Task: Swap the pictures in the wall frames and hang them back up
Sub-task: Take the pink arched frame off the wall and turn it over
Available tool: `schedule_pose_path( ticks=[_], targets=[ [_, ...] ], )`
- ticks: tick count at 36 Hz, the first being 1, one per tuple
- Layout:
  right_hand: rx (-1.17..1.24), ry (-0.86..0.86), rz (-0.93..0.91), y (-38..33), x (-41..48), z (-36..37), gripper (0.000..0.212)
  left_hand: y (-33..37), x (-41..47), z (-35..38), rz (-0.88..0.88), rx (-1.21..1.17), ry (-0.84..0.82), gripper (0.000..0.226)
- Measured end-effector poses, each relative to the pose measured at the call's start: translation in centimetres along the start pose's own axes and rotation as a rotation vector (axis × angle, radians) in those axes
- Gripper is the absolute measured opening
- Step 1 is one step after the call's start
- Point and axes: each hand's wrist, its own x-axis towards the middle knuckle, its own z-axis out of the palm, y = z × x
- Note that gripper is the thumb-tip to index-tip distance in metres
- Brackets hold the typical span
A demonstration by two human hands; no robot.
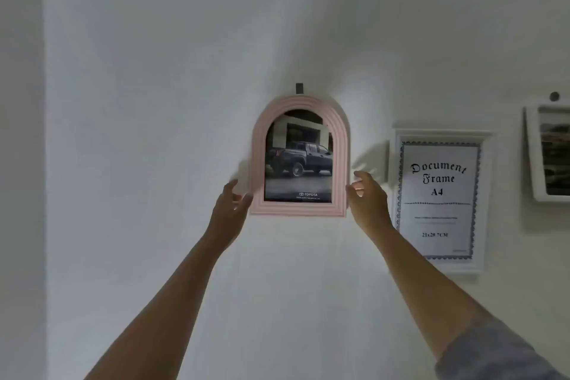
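**Pink arched frame (340,148) held up to a wall hook**

Sits flat against the white wall (154,102), top just below a small dark hook (299,88); cannot tell if hung. Holds a picture of a dark pickup truck (298,160). Gripped at the lower left edge by the left hand (229,210), thumb in front, fingers together behind. Touched at the lower right edge by the right hand (367,197), thumb on the rim, fingers loosely curled just beside it; grip unclear. Flanked on the right by a white document frame (485,194).

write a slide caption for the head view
Left hand holds and right hand touches the pink arched frame showing a truck, under a wall hook, beside a white document frame.
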Motion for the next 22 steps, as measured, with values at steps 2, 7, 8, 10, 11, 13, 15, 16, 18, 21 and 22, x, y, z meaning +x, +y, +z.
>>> schedule_pose_path(
  ticks=[2,7,8,10,11,13,15,16,18,21,22],
  targets=[
    [0.054,0.048,-0.002,-0.2,0.5,0.7,0.036,0.0,0.4,0.3,0.001,-0.070,0.035,0.050],
    [0.145,0.086,-0.009,0.1,0.7,2.9,0.034,-0.4,0.3,2.2,0.077,-0.116,0.079,0.046],
    [0.153,0.094,-0.008,0.2,0.8,3.2,0.036,-0.7,0.5,2.5,0.096,-0.103,0.095,0.046],
    [0.175,0.112,-0.001,0.3,0.7,3.7,0.038,-0.9,0.7,3.0,0.113,-0.086,0.119,0.045],
    [0.182,0.116,-0.001,0.3,0.7,3.7,0.038,-0.9,0.8,3.2,0.111,-0.086,0.136,0.045],
    [0.191,0.116,-0.017,0.2,0.6,3.6,0.038,-0.5,0.7,3.4,0.093,-0.117,0.164,0.045],
    [0.199,0.120,-0.041,-0.2,0.6,3.2,0.037,0.1,0.4,3.4,0.085,-0.163,0.176,0.045],
    [0.202,0.123,-0.060,-0.5,0.6,2.9,0.037,0.4,0.2,3.3,0.094,-0.180,0.184,0.045],
    [0.239,0.132,-0.085,-1.2,0.6,2.3,0.037,1.2,-0.1,3.0,0.102,-0.228,0.195,0.046],
    [0.341,0.126,-0.103,-2.3,0.0,1.3,0.036,2.4,-0.8,2.6,0.105,-0.299,0.203,0.045],
    [0.387,0.111,-0.101,-2.5,-0.4,0.9,0.037,2.6,-1.1,2.4,0.112,-0.317,0.201,0.045]
  ],
)
